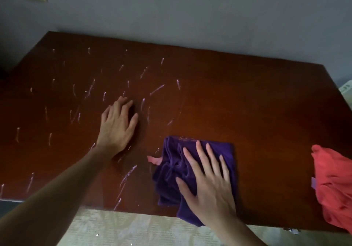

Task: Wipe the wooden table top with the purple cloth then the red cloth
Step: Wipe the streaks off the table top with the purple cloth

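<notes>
Right hand (206, 184) lies nearest, palm down, fingers spread and straight, pressing flat on the purple cloth (171, 171); nothing is pinched or gripped, the hand simply bears down on it. The cloth is bunched into folds under the palm, its near corner hanging just over the table's front edge. A small pink scrap (154, 159) pokes out at the cloth's left side, touching it; what it is cannot be told. Red cloth (335, 186) sits crumpled at the right, near the front edge, apart from the purple one with bare wood between them, and partly cut off by the frame. Left hand (116, 125) rests farther in, left of centre, palm down on the wooden table top (247, 101), fingers extended and loosely together, holding nothing. Pale streak marks (91, 89) are scattered across the left half of the surface, all around the left hand and down to the front edge. The right half, beyond the purple cloth, shows clean dark wood with open room up to the far edge. That far edge meets a grey wall (190, 13). Below the front edge, a pale textured floor covering (133, 230) shows. No containers are in view.
</notes>
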